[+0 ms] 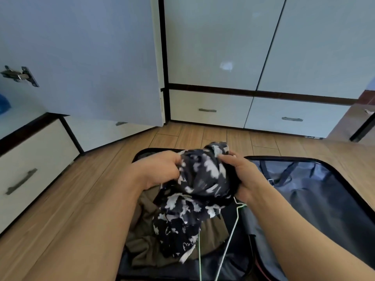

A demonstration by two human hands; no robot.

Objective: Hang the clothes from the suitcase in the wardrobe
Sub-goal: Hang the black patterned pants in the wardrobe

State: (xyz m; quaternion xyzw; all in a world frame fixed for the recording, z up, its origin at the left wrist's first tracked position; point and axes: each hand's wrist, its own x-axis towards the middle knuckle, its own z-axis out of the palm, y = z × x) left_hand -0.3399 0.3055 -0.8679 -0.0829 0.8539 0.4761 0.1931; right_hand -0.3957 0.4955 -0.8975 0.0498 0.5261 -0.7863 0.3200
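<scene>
- Above the open black suitcase (pixel 304 199) on the floor, a crumpled dark navy garment with white blotchy print (pixel 200 183) is bunched between both hands.
- Left hand (pixel 162 169) has fingers curled into the cloth's left side; right hand (pixel 241 175) grips its right side.
- Its lower part droops onto olive-brown clothing (pixel 146 246) in the case.
- A thin white wire hanger (pixel 233 226) sits just beneath the garment.
- Beyond stand the white wardrobe (pixel 223 47), one door (pixel 81 57) swung open, and wood-look flooring (pixel 60 199).

wood floor (pixel 81 199), blue bag, possibly (pixel 4 104)
</scene>
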